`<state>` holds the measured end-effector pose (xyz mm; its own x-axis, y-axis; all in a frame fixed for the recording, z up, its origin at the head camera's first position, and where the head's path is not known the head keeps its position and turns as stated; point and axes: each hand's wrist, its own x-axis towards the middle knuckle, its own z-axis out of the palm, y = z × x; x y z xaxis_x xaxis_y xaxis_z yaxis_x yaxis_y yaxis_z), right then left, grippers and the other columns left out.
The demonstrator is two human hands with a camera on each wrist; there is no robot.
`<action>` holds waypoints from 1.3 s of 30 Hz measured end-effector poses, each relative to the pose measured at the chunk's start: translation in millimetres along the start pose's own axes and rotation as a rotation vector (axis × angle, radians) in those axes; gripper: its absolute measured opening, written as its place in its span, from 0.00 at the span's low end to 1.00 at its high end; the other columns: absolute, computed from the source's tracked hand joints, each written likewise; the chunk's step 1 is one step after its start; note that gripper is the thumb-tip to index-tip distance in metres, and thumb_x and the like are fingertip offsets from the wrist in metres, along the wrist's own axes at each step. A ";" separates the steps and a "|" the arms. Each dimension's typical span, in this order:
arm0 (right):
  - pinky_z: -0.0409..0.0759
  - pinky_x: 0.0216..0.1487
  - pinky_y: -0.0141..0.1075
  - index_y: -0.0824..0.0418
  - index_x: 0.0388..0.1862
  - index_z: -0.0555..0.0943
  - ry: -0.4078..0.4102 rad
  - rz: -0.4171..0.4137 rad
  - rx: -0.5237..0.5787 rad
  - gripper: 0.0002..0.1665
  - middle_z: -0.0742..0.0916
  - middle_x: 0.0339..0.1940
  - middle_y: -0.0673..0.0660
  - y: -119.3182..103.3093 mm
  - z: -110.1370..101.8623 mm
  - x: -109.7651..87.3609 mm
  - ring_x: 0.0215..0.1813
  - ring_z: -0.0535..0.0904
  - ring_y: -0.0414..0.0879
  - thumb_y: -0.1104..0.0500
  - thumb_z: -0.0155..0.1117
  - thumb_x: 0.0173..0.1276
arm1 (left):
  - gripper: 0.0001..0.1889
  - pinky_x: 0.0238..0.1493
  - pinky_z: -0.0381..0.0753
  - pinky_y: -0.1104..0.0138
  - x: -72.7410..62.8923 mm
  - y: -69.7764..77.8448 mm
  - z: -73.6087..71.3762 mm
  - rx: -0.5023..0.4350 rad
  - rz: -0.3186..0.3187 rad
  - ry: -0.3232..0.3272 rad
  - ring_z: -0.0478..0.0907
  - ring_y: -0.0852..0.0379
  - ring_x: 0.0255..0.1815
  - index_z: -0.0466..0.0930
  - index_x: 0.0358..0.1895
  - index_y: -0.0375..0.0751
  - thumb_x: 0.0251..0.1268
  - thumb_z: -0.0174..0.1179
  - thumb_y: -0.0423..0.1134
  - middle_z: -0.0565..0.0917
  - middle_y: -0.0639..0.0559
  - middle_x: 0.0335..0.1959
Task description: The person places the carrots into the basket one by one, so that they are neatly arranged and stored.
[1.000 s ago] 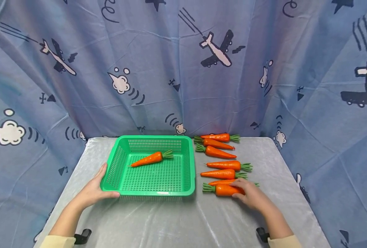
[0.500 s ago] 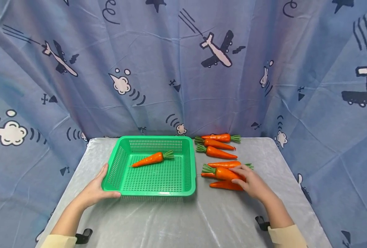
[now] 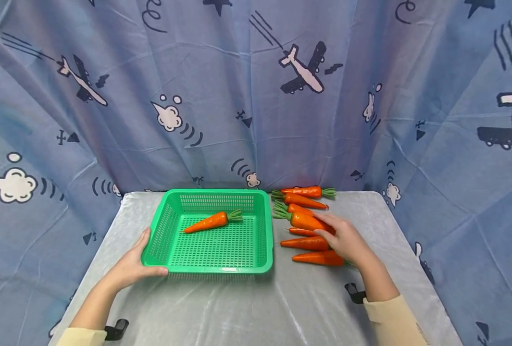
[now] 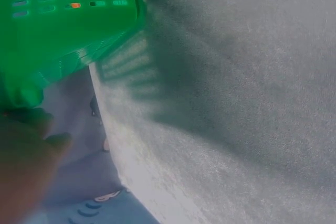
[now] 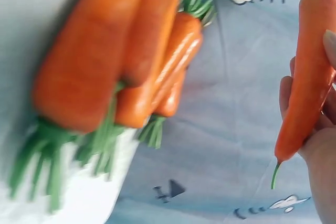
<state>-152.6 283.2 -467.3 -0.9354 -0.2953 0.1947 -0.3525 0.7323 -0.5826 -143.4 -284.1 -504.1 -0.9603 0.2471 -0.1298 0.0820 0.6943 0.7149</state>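
Observation:
My right hand [image 3: 346,239] grips an orange carrot [image 3: 303,220] with green stalks. It is over the other carrots [image 3: 305,243] that lie in a column on the table. In the right wrist view the fingers and thumb wrap the held carrot [image 5: 310,72], its thin root end pointing down. At the left, a green plastic basket [image 3: 264,266] has one carrot [image 3: 208,222] lying inside. My left hand [image 3: 130,266] holds the basket's front left corner, thumb along the front rim and fingers against the left side. In the left wrist view that hand [image 4: 26,150] is blurred.
A grey cloth-covered table [image 3: 221,312] bears everything. A blue curtain [image 3: 221,120] with planes and clouds hangs behind and at both sides. More carrots [image 3: 309,192] lie at the back edge, close to the basket's right side.
My right hand has lifted the front carrot and carried it back over the row, so the ones under it now show at the front. The left hand and basket stay almost still.

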 end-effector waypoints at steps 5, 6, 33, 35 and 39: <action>0.75 0.65 0.60 0.60 0.70 0.77 -0.017 -0.065 -0.033 0.29 0.81 0.66 0.63 -16.9 -0.9 19.4 0.67 0.76 0.63 0.61 0.68 0.70 | 0.72 0.73 0.49 0.31 -1.6 1.5 -0.5 -0.001 -0.011 0.000 0.38 0.28 0.81 0.29 0.82 0.36 0.46 0.80 0.50 0.37 0.32 0.83; 0.75 0.65 0.59 0.60 0.70 0.77 -0.022 -0.070 -0.034 0.29 0.82 0.66 0.62 -19.8 -0.5 23.1 0.67 0.77 0.62 0.61 0.68 0.70 | 0.72 0.72 0.49 0.31 -1.5 1.6 -0.5 0.000 -0.008 0.000 0.38 0.27 0.81 0.29 0.82 0.36 0.46 0.80 0.50 0.37 0.31 0.82; 0.81 0.56 0.44 0.55 0.68 0.79 -0.239 -0.165 0.024 0.27 0.83 0.63 0.57 -87.8 68.7 132.7 0.58 0.80 0.50 0.57 0.68 0.71 | 0.72 0.72 0.48 0.30 -2.3 4.0 -1.3 -0.011 -0.001 -0.002 0.37 0.27 0.81 0.29 0.82 0.37 0.46 0.80 0.50 0.37 0.31 0.82; 0.80 0.55 0.43 0.54 0.68 0.79 -0.265 -0.173 0.011 0.27 0.83 0.62 0.56 -94.8 76.2 139.8 0.56 0.80 0.50 0.57 0.69 0.70 | 0.72 0.72 0.48 0.30 -2.5 4.1 -1.3 -0.016 -0.003 -0.002 0.37 0.27 0.81 0.29 0.82 0.37 0.46 0.80 0.49 0.37 0.31 0.82; 0.80 0.56 0.42 0.55 0.67 0.80 -0.326 -0.201 -0.024 0.27 0.84 0.61 0.56 -106.3 92.2 155.2 0.57 0.80 0.49 0.59 0.70 0.69 | 0.72 0.72 0.48 0.30 -2.1 4.0 -0.8 -0.015 -0.004 -0.002 0.37 0.27 0.81 0.29 0.82 0.37 0.46 0.80 0.50 0.37 0.31 0.82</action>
<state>-257.6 103.0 -448.0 -0.7905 -0.6111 0.0397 -0.5321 0.6532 -0.5387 -141.2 -282.4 -500.4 -0.9599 0.2462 -0.1341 0.0744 0.6849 0.7249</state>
